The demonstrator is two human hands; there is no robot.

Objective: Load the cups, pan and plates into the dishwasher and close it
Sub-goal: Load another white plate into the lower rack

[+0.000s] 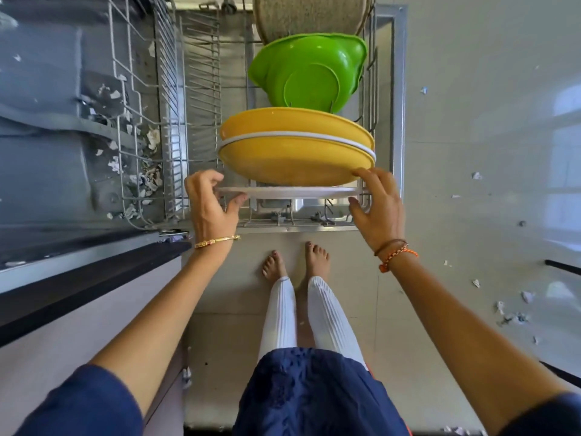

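A white plate point(292, 192) stands on edge at the near end of the pulled-out lower rack point(201, 99). My left hand point(209, 202) pinches its left rim. My right hand point(377, 206) holds its right rim, with fingers also touching the nearest yellow plate point(292, 165). Behind that stand a thin white plate point(298, 135) and another yellow plate point(292, 122). A green bowl point(309, 72) sits tilted further back. Beyond it a speckled grey pan point(309, 14) is cut off by the frame's top edge.
The dishwasher's interior point(47, 121) lies to the left, with torn paper scraps point(147, 177) on it and a dark countertop edge point(78, 278) below. My bare feet point(295, 262) stand on the pale tiled floor right before the rack. More scraps point(509, 313) litter the floor at right.
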